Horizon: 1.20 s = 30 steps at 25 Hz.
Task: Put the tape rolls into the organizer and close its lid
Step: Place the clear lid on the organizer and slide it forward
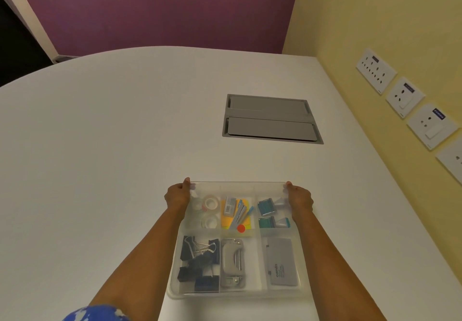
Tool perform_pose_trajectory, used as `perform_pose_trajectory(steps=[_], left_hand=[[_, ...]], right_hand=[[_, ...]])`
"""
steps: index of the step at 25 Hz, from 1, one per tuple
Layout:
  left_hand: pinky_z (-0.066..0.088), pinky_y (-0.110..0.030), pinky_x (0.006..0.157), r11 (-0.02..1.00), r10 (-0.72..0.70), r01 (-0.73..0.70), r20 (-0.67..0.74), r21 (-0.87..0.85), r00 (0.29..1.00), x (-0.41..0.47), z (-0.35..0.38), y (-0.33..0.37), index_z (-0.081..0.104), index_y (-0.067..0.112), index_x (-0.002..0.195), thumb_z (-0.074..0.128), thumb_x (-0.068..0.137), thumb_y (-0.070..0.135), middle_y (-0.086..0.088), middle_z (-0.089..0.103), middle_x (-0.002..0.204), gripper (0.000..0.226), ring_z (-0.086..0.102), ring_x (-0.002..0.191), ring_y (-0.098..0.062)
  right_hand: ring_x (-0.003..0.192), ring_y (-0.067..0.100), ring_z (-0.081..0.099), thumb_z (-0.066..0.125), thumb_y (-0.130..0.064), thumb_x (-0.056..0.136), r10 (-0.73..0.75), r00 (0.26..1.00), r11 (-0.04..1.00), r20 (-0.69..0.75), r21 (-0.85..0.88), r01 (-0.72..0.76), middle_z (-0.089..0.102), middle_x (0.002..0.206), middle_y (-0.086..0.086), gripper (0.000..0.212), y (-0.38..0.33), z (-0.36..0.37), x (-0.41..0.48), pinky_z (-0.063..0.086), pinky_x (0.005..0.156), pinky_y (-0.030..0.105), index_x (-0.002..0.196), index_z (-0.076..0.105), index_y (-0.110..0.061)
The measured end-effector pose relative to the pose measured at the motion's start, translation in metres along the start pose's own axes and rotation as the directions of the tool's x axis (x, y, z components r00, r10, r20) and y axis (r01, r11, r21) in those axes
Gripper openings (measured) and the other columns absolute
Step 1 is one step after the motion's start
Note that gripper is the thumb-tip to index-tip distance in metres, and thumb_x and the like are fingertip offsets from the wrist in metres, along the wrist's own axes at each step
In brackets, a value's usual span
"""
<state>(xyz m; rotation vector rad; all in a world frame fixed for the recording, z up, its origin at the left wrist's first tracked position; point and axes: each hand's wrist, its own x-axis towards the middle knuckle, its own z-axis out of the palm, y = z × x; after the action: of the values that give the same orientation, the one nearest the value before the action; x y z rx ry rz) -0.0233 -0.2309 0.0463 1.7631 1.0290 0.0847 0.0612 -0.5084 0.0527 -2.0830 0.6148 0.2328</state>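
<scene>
Item: clear organizer (260, 293) lying near the front edge of the white table (112, 145), lid (237, 187) lying over it. Left hand (178, 195) is gripping the lid's far-left corner, fingers curled; right hand (300, 199) is gripping the far-right corner likewise. Tape rolls (210, 204) are sitting in the far-left compartment (seen through the plastic). Bare tabletop is stretching left and beyond; a grey cable hatch (270, 118) is lying well apart, a yellow wall (375, 33) running along the right.

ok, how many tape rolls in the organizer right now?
2, both in the far-left compartment of the organizer: one tape roll at the far side, the other just nearer the person. The left hand covers that compartment's left edge, so another could be hidden.
</scene>
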Motion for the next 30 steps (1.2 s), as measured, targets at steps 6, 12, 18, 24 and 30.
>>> perform_pose_trajectory(steps=[6,12,18,24,30], left_hand=[[0.043,-0.043,0.101,0.998,0.063,-0.063,-0.015,0.016,0.998,-0.012,-0.004,0.003,0.056,-0.002,0.123,0.032,0.104,0.031,-0.023,0.058,0.127,0.045,0.054,0.117,-0.038],[0.044,-0.044,0.102,0.995,0.090,-0.089,-0.020,0.044,0.996,-0.029,-0.022,-0.010,0.054,0.003,0.128,0.035,0.103,0.018,-0.019,0.056,0.133,0.035,0.054,0.120,-0.036],[0.046,-0.045,0.102,0.995,0.100,-0.100,-0.012,0.022,0.995,-0.065,-0.032,-0.034,0.055,0.003,0.128,0.041,0.102,0.018,-0.019,0.058,0.131,0.033,0.056,0.117,-0.036],[0.047,-0.043,0.098,0.996,0.086,-0.086,-0.074,0.001,0.993,-0.110,-0.042,-0.059,0.060,-0.002,0.120,0.042,0.101,0.017,-0.022,0.062,0.123,0.032,0.059,0.110,-0.037],[0.049,-0.039,0.088,1.000,0.015,-0.016,-0.100,-0.007,0.995,-0.161,-0.053,-0.085,0.065,-0.004,0.108,0.045,0.100,0.019,-0.024,0.066,0.112,0.032,0.061,0.101,-0.038]], right_hand=[[0.120,0.036,0.053,0.045,-0.040,0.098,-0.056,0.997,0.998,0.046,0.039,0.054,0.057,0.134,0.017,0.047,0.002,-0.009,-0.012,0.042,0.105,0.044,0.126,0.056,-0.005],[0.122,0.036,0.052,0.044,-0.036,0.099,-0.047,0.990,0.998,0.133,0.056,0.040,0.054,0.137,0.017,0.046,0.024,-0.028,-0.025,0.041,0.109,0.049,0.131,0.052,-0.004],[0.120,0.035,0.054,0.052,-0.030,0.096,-0.039,0.982,0.983,0.185,0.183,0.004,0.058,0.132,0.017,0.040,0.055,-0.043,-0.053,0.042,0.108,0.050,0.126,0.057,-0.005],[0.117,0.036,0.056,0.054,-0.033,0.095,-0.047,0.973,0.978,0.225,0.210,-0.002,0.060,0.127,0.018,0.042,0.089,-0.058,-0.085,0.044,0.106,0.051,0.123,0.060,-0.003],[0.099,0.028,0.057,0.057,-0.031,0.094,-0.006,0.972,0.966,0.237,0.254,-0.056,0.063,0.121,0.018,0.036,0.121,-0.075,-0.123,0.049,0.082,0.036,0.118,0.062,-0.005]])
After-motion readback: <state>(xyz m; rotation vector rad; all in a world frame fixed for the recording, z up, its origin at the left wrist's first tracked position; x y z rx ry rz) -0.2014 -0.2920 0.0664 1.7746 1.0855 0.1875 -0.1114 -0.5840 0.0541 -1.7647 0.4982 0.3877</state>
